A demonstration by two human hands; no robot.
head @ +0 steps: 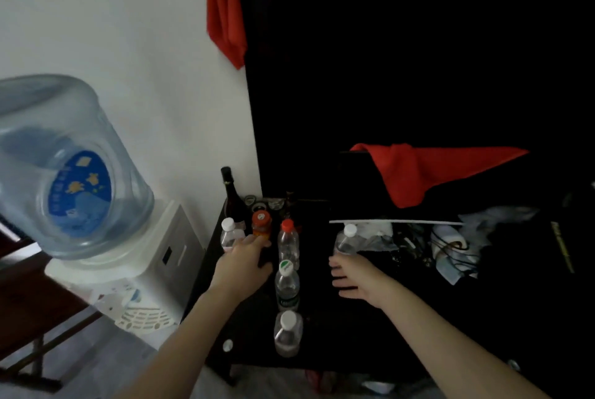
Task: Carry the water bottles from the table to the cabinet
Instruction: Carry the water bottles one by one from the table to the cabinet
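Observation:
Several clear water bottles stand on a dark cabinet top (322, 334). A red-capped bottle (287, 245), a green-capped bottle (286, 287) and a white-capped bottle (287, 336) form a line down the middle. My left hand (241, 266) reaches in beside another white-capped bottle (229, 232) at the back left, fingers apart, partly covering its base. My right hand (354, 279) is spread flat just in front of a further white-capped bottle (347, 239), not wrapped around it.
An orange-lidded jar (261, 223) and a dark wine bottle (232, 197) stand behind my left hand. A water dispenser (161, 266) carrying a big blue jug (74, 173) is at the left. Red cloth (418, 173) and cluttered cables and rags (450, 244) lie at the right.

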